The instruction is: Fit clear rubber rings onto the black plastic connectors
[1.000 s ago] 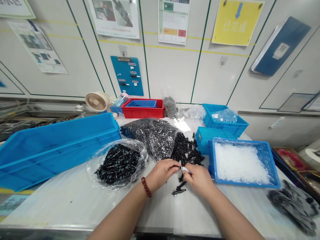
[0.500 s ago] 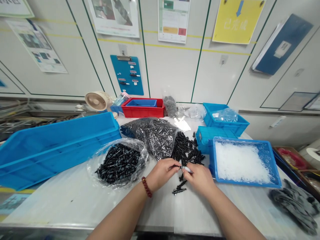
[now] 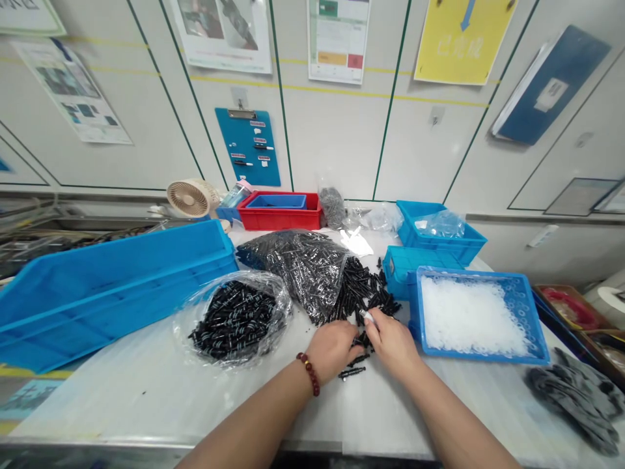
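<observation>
My right hand (image 3: 392, 342) pinches a small white cylindrical piece (image 3: 366, 315) between thumb and fingers, just above the loose black parts. My left hand (image 3: 333, 349), with a beaded bracelet at the wrist, is lowered over several small black ribbed parts (image 3: 352, 373). Its thumb stands apart from its bent fingers, whose tips are partly hidden. Beyond both hands, a pile of slim black parts (image 3: 359, 286) spills out of a clear bag (image 3: 297, 260). Nearer my left forearm, an open plastic bag (image 3: 283, 296) holds black parts with pale bands.
A blue bin (image 3: 537, 326) full of small white rings stands on the right, with grey gloves (image 3: 576, 397) in front. Behind it are a blue box (image 3: 398, 270) and another blue bin (image 3: 469, 244). A long blue bin (image 3: 117, 286) lies left; a red tray (image 3: 280, 221) is behind.
My left hand has come away from the white piece and moved nearer me and slightly right, over the loose parts. My right hand has shifted slightly farther away, still gripping the white piece.
</observation>
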The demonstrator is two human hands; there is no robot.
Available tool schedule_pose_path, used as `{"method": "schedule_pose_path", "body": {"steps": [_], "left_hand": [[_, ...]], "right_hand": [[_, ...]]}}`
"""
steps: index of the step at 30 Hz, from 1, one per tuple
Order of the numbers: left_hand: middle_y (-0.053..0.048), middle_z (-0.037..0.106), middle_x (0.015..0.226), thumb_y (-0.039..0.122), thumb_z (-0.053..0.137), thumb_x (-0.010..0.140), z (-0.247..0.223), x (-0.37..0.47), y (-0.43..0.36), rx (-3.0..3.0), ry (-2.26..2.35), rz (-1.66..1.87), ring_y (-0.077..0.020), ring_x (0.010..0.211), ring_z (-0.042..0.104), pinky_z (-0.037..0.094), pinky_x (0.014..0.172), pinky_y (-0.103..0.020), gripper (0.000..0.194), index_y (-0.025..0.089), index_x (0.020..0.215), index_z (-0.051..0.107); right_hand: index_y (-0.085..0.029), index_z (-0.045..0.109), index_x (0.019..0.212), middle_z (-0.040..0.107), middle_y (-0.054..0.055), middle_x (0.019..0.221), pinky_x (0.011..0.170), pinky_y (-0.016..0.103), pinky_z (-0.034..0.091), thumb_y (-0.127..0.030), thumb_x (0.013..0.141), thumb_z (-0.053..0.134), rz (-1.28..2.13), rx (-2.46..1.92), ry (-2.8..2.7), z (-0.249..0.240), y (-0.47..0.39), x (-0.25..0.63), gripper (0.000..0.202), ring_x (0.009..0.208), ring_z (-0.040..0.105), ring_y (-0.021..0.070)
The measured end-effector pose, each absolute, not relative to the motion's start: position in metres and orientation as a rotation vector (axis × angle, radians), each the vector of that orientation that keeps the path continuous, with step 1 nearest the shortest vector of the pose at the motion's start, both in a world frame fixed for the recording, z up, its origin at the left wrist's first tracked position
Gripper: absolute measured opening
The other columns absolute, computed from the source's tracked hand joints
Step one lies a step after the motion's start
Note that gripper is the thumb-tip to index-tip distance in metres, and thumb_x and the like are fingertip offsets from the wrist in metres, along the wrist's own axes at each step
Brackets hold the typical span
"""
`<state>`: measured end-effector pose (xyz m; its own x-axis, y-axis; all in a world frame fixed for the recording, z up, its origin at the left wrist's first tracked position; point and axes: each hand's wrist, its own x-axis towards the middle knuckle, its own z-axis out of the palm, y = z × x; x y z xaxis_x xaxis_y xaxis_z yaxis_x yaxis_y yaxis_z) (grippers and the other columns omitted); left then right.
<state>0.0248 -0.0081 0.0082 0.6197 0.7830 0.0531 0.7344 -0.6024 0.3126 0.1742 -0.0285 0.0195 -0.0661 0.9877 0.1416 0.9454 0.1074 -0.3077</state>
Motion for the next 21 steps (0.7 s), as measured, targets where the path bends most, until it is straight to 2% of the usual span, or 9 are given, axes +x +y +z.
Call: {"method": "schedule_pose_path", "body": {"steps": [5,9,17,21], "left_hand": [[-0.008,0.059,0.089,0.019,0.048,0.084,0.004,0.025,-0.009,2.678,1.227,0.234,-0.0233,0.088,0.056,0.045,0.080,-0.034,0.009,0.014,0.088,0.055],[-0.008,0.056,0.093,0.017,0.041,0.088,0.003,0.017,-0.007,2.627,1.254,0.320,-0.0219,0.087,0.055,0.045,0.077,-0.034,0.012,0.014,0.090,0.053],[-0.004,0.063,0.088,0.018,0.043,0.086,0.015,0.004,0.005,2.157,1.255,0.834,-0.0177,0.083,0.058,0.045,0.076,-0.027,0.014,0.018,0.092,0.055],[-0.003,0.064,0.083,0.020,0.046,0.083,0.021,0.001,0.005,2.134,1.189,0.872,-0.0165,0.078,0.058,0.044,0.073,-0.025,0.012,0.018,0.085,0.058]], "right_hand": [[-0.020,0.052,0.076,0.059,0.000,0.064,0.050,0.024,0.018,-0.030,0.089,0.034,0.182,-1.906,-2.068,0.020,-0.029,0.174,0.024,0.059,0.051,0.0135],[-0.020,0.052,0.074,0.058,0.000,0.064,0.050,0.024,0.018,-0.030,0.089,0.033,0.214,-1.891,-2.064,0.021,-0.029,0.176,0.026,0.057,0.049,0.0134],[-0.021,0.052,0.075,0.058,0.000,0.064,0.050,0.023,0.017,-0.030,0.088,0.034,0.265,-1.914,-2.072,0.018,-0.027,0.179,0.025,0.057,0.048,0.0128],[-0.021,0.054,0.074,0.059,-0.001,0.065,0.051,0.024,0.017,-0.030,0.087,0.037,0.271,-1.912,-2.125,0.018,-0.029,0.178,0.023,0.058,0.048,0.0123]]}}
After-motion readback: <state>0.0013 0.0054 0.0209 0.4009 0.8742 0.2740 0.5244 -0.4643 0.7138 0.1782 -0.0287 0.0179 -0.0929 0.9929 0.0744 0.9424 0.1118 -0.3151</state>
